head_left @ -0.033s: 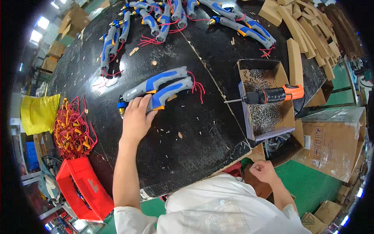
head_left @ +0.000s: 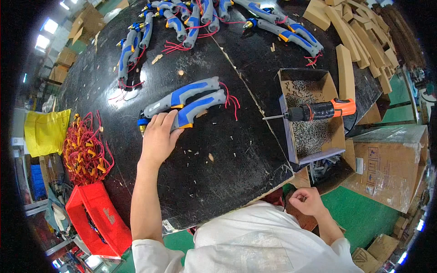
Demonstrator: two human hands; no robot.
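Blue-and-grey tool handles (head_left: 184,103) lie as a pair side by side near the middle of the black surface (head_left: 218,173), close to the person, set apart from the row of like handles (head_left: 200,18) with red wires along the far edge. The left hand (head_left: 159,134) lies on the near handle's front end, fingers loosely curled over it and thumb beneath, more a light hold than a firm grip. The right hand (head_left: 307,200) hangs off the surface's near edge by the body, fingers curled in; whether it pinches anything small I cannot tell. An orange-and-black power screwdriver (head_left: 318,110) rests across a cardboard box of screws (head_left: 312,136) to the right, within easy reach. Red wire bundles (head_left: 84,150) lie to the left.
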